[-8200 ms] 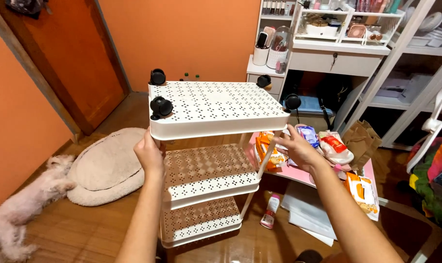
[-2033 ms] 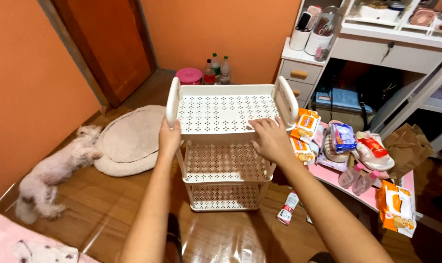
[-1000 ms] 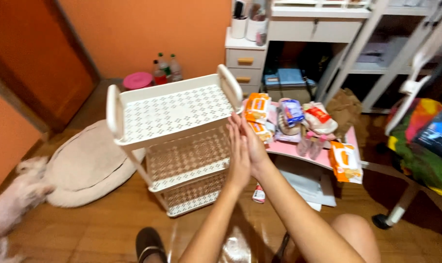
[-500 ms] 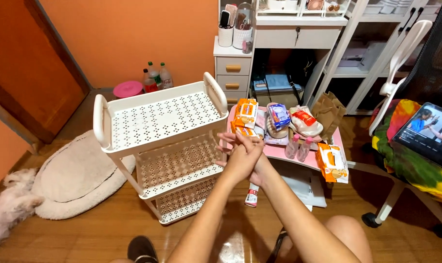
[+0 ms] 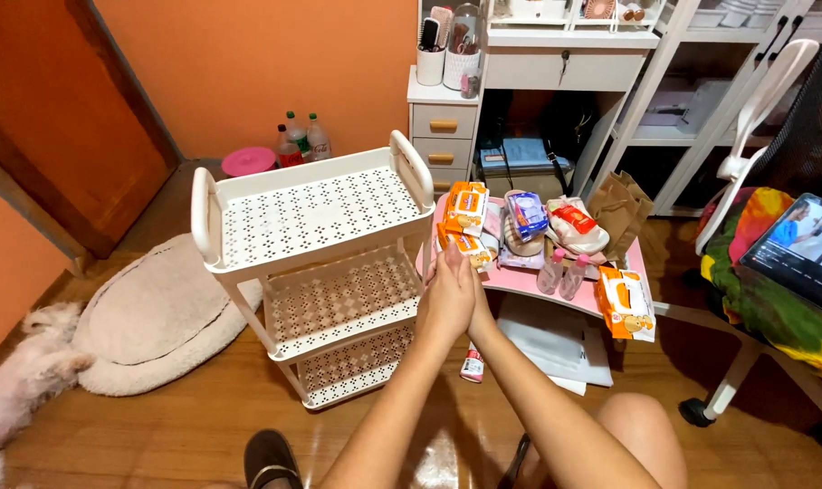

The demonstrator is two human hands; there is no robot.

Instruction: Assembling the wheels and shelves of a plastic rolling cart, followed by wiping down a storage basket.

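My left hand [image 5: 444,292] and my right hand [image 5: 477,306] are pressed together, palm to palm, in front of me, and neither holds anything. They hover between a white three-tier perforated cart [image 5: 312,215] on the left and a low pink table [image 5: 520,281] on the right. The cart stands upright on the wooden floor, and its shelves are bare. Orange snack packs [image 5: 465,209] lie on the pink table just beyond my fingertips.
The pink table also carries other wrapped packs [image 5: 578,224], two small bottles [image 5: 560,274] and an orange pack [image 5: 625,302]. Papers [image 5: 549,337] and a small tube [image 5: 472,363] lie on the floor. A pet bed [image 5: 151,315], a small dog [image 5: 22,385], drink bottles [image 5: 302,138], white drawers [image 5: 444,118] and a chair [image 5: 773,263] surround them.
Earlier my hands gripped the cart, which was turned upright and set down. My hands then left it and came together. The view has shifted right.
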